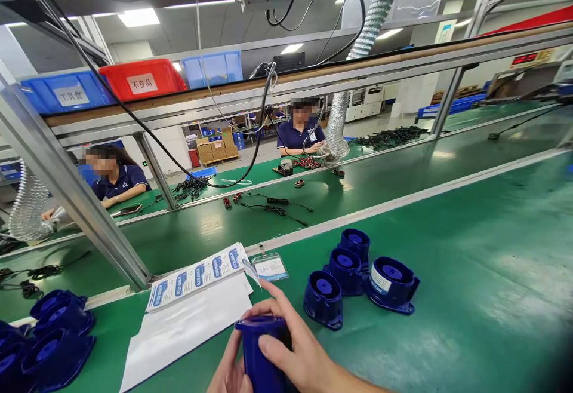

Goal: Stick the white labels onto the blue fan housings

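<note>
At the near edge of the bench, a dark blue plastic horn-shaped housing point(263, 357) is held between both hands. My left hand point(229, 369) closes around its left side, partly cut off by the picture's bottom edge. My right hand point(301, 345) grips the right side, thumb on the front and index finger raised. By that fingertip stands a small label point(252, 271), its edge apparently touching the finger. Just beyond lies a sheet of blue-and-white labels point(197, 279) with bare white backing paper point(188, 333) below it.
Right of my hands stand several blue housings point(323, 297); one housing point(392, 282) bears a label. More housings point(58, 345) crowd the left. A badge point(270, 267) lies beyond the labels. Past a metal rail are cables point(277, 205), two co-workers, and bins point(143, 79) on a shelf.
</note>
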### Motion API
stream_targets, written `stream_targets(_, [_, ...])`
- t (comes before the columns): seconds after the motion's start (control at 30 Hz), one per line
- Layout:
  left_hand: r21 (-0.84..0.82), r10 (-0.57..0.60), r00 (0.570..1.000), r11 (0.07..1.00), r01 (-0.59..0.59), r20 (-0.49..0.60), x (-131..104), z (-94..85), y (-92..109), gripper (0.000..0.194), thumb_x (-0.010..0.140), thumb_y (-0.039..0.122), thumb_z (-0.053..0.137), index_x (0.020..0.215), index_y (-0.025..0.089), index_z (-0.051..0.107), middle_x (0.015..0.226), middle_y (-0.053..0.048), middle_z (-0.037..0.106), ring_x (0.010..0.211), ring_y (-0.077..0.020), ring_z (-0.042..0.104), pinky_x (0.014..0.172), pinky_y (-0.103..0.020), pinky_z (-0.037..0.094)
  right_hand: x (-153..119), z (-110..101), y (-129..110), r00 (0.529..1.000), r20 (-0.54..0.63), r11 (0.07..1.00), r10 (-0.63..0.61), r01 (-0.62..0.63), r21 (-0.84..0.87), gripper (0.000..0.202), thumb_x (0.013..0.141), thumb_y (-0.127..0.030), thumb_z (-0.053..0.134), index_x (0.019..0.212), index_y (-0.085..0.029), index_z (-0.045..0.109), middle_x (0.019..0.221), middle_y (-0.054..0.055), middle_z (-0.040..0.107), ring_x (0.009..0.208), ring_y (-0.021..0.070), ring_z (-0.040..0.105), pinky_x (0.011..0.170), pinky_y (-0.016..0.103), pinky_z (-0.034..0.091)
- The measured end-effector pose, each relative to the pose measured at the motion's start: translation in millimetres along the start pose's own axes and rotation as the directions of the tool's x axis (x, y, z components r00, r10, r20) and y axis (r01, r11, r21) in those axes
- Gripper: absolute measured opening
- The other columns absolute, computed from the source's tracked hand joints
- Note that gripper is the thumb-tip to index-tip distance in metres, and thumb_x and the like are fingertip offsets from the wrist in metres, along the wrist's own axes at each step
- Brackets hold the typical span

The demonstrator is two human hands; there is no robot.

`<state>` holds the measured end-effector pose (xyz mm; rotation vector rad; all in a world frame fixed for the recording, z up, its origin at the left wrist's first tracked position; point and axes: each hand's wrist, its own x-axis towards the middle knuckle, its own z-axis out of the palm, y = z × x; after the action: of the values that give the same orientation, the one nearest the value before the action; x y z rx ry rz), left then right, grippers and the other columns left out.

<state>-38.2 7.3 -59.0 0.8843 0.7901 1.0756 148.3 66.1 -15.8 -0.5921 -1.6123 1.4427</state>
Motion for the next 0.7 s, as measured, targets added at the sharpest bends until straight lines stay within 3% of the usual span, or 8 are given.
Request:
stream_targets(0.1, [-0.027,0.053,0.998,0.998,-0.054,-0.028,3.9,0.2,-5.4,0.137,0.066,0.069,0.095,0.169,0.034,0.012,0.148,-0.018,0.062,0.140,-0.0431,0.057,0.118,-0.054,0.046,0.4,9.2,0.2,0.993,-0.116,0.983,0.031,-0.051,-0.174,0.083,0.091,-0.040,0.067,0.160,-0.024,0.024,0.132,0.015,0.065,0.124,0.0331,0.063,0.115,0.058,0.041])
stream_targets(0.2, [-0.043,0.041,0.998,0.998,-0.043,-0.050,1.2,-1.6,-1.1,0.134,0.067,0.072,0.092,0.169,0.035,0.013,0.153,-0.017,0.057,0.140,-0.0422,0.056,0.119,-0.054,0.045,-1.6,9.6,5.6,0.992,-0.083,0.939,0.097,-0.119,-0.323,0.107,0.081,-0.034,0.076,0.165,-0.024,0.011,0.150,0.019,0.053,0.126,0.0349,0.062,0.112,0.056,0.047])
stream_targets(0.3, [-0.084,0.012,0.997,0.996,-0.018,-0.075,-4.8,-4.9,9.1,0.118,0.072,0.073,0.088,0.166,0.035,0.028,0.151,-0.015,0.059,0.137,-0.0408,0.059,0.119,-0.053,0.044,-6.0,3.1,19.1,0.987,0.162,0.891,0.002,0.071,-0.448,0.134,0.071,-0.033,0.087,0.168,-0.021,-0.005,0.165,0.027,0.034,0.148,0.0448,0.046,0.120,0.059,0.041])
stream_targets(0.37, [-0.173,-0.023,0.993,0.985,0.002,-0.118,-8.6,-6.9,16.6,0.106,0.079,0.070,0.085,0.164,0.035,0.033,0.146,-0.014,0.063,0.129,-0.0371,0.064,0.114,-0.050,0.048,-8.4,-4.1,25.4,0.943,0.306,0.828,-0.132,0.275,-0.490,0.136,0.073,-0.033,0.087,0.168,-0.019,-0.010,0.172,0.030,0.019,0.159,0.0484,0.027,0.125,0.063,0.034])
stream_targets(0.47, [-0.294,-0.024,0.985,0.955,-0.028,-0.172,-10.4,-8.9,26.9,0.093,0.087,0.066,0.078,0.162,0.031,0.037,0.129,-0.016,0.072,0.110,-0.0325,0.072,0.102,-0.045,0.053,-8.2,-18.9,18.5,0.924,0.199,0.745,-0.328,0.382,-0.546,0.137,0.069,-0.044,0.095,0.169,-0.018,0.006,0.172,0.030,0.014,0.157,0.0494,0.029,0.122,0.062,0.040])
stream_targets(0.57, [-0.285,0.003,0.975,0.956,-0.068,-0.221,-6.8,-10.4,33.2,0.078,0.086,0.067,0.078,0.147,0.023,0.057,0.110,-0.016,0.077,0.093,-0.0316,0.074,0.090,-0.041,0.054,-2.6,-33.8,-4.5,0.828,-0.027,0.644,-0.560,0.414,-0.643,0.072,0.079,-0.033,0.092,0.143,-0.021,0.060,0.145,0.022,0.056,0.121,0.0344,0.066,0.100,0.046,0.059])
stream_targets(0.63, [-0.282,-0.042,0.960,0.959,-0.039,-0.275,-3.4,-11.1,33.8,0.071,0.085,0.070,0.077,0.126,0.013,0.071,0.098,-0.017,0.078,0.086,-0.0301,0.073,0.081,-0.037,0.055,2.0,-38.9,-19.7,0.744,-0.024,0.568,-0.668,0.489,-0.663,0.029,0.088,-0.010,0.081,0.114,-0.022,0.074,0.107,0.010,0.073,0.086,0.0203,0.071,0.078,0.032,0.060])
stream_targets(0.7, [-0.301,-0.078,0.942,0.953,-0.026,-0.328,-0.8,-10.9,31.7,0.075,0.084,0.076,0.074,0.110,0.005,0.075,0.087,-0.019,0.077,0.077,-0.0276,0.071,0.073,-0.034,0.055,4.6,-37.9,-28.9,0.732,-0.017,0.593,-0.681,0.537,-0.600,0.027,0.088,0.000,0.076,0.101,-0.022,0.077,0.083,0.003,0.075,0.069,0.0150,0.070,0.064,0.025,0.057])
